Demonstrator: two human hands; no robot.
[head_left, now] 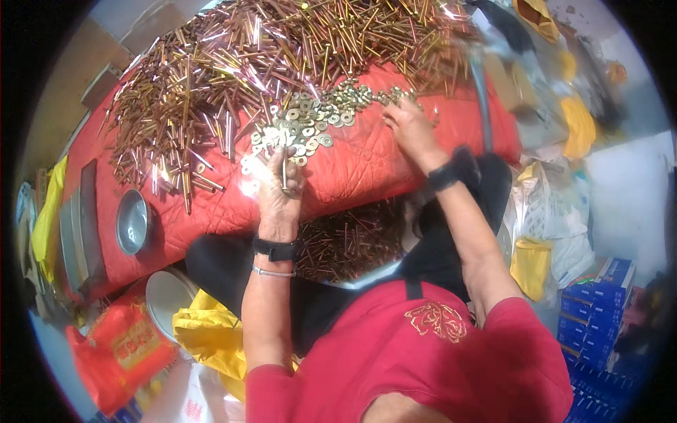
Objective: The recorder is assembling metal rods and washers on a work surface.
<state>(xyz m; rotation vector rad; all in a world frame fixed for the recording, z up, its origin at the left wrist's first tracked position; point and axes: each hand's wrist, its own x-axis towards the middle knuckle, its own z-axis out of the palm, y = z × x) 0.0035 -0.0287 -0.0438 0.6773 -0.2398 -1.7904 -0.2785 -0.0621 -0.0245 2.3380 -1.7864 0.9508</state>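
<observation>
A long brass-coloured bolt (285,173) was held in the left hand (280,194), the fingers closed around its shank. Its long axis ran almost straight up the frame, away from the person, with one end pointing toward the washers and the other buried in the palm. Which end carried the head could not be told.

The right hand (411,127) was laid on the red padded surface (367,166), fingers curled down at the edge of a loose scatter of washers (310,120). Whether a washer was pinched between the fingertips could not be told; the hand was blurred. A black band was seen on each wrist, with a thin bangle below the one on the left.

The washers were spread in a flat band between the two hands, most lying face up, touching and overlapping one another.

Beyond the washers, a large heap of bolts (233,70) was noted, covering the far part of the surface. No common direction was kept: shanks pointed every way, crossed and stacked. A few strays lay apart at the near left edge of the heap.

A second lot of bolts (345,243) was seen lower down, in the person's lap area, partly hidden by the arms.

A round metal bowl (132,221) sat at the left end of the surface, well apart from both hands.
</observation>
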